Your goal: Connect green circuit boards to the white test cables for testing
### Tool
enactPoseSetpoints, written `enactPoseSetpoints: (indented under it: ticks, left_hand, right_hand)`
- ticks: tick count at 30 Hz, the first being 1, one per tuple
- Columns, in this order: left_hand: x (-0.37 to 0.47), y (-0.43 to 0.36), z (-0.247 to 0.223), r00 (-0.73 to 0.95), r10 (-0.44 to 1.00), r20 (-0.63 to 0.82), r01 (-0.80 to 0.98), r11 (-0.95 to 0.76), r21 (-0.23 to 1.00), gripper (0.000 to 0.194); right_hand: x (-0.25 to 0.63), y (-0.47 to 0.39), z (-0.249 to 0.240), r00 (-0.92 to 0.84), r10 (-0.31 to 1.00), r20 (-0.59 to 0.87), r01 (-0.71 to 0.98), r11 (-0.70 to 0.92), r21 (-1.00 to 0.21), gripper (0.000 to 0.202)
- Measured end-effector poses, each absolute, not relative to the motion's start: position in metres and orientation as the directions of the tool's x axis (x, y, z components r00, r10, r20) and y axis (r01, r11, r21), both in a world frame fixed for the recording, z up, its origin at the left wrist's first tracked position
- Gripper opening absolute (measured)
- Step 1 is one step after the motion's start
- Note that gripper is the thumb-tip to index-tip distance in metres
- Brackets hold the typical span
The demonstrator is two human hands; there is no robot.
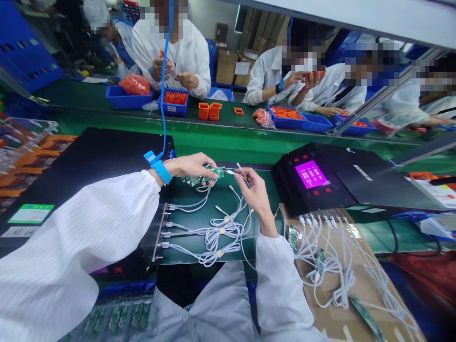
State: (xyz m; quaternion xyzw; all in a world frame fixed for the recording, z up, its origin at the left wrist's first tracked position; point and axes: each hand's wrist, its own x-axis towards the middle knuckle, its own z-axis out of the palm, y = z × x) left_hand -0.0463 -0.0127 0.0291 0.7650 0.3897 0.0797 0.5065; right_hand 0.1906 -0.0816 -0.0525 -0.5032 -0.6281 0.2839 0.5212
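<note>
My left hand [196, 167] is closed on a green circuit board [218, 172], holding it above the green work surface. With fingers pinched, my right hand [253, 186] grips a white USB cable [231, 172], its plug at the board's right edge. Whether the plug is fully seated I cannot tell. A blue wrist strap [161, 172] with a coiled blue cord circles my left wrist. Below my hands, bundled white cables [223, 231] run from ports on the black tester [156, 237] at the left.
To the right stands another black tester [342, 175] with a lit magenta screen [312, 174]. White cables and boards lie on cardboard [320, 297] there. More boards [117, 318] sit low at the left. Across the bench, co-workers handle orange parts beside blue bins [285, 118].
</note>
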Motion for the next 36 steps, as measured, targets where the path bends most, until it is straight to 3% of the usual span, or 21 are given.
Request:
enactPoseSetpoints:
  ticks: [16,20,25,31,36]
  left_hand:
    - [-0.046,-0.016,0.035,0.683,0.677,-0.274,0.498,-0.157,0.853,0.031]
    - [-0.042,-0.018,0.036,0.533,0.792,-0.298,0.466,0.019,0.885,0.033]
    - [-0.04,-0.013,0.034,0.274,0.853,-0.444,0.455,0.291,0.841,0.036]
    - [-0.043,-0.009,0.034,0.249,0.865,-0.436,0.498,0.272,0.823,0.044]
    - [-0.04,-0.013,0.039,0.215,0.912,-0.35,0.436,0.231,0.869,0.038]
  right_hand:
    - [0.188,-0.081,-0.053,0.107,0.937,0.332,0.402,0.265,-0.877,0.042]
    - [0.188,-0.081,-0.055,0.103,0.94,0.324,0.361,0.268,-0.893,0.041]
    - [0.185,-0.08,-0.059,0.075,0.951,0.301,0.309,0.265,-0.913,0.038]
    - [0.178,-0.08,-0.057,0.034,0.951,0.309,0.311,0.283,-0.907,0.038]
    - [0.179,-0.08,-0.056,-0.001,0.946,0.325,0.301,0.311,-0.902,0.035]
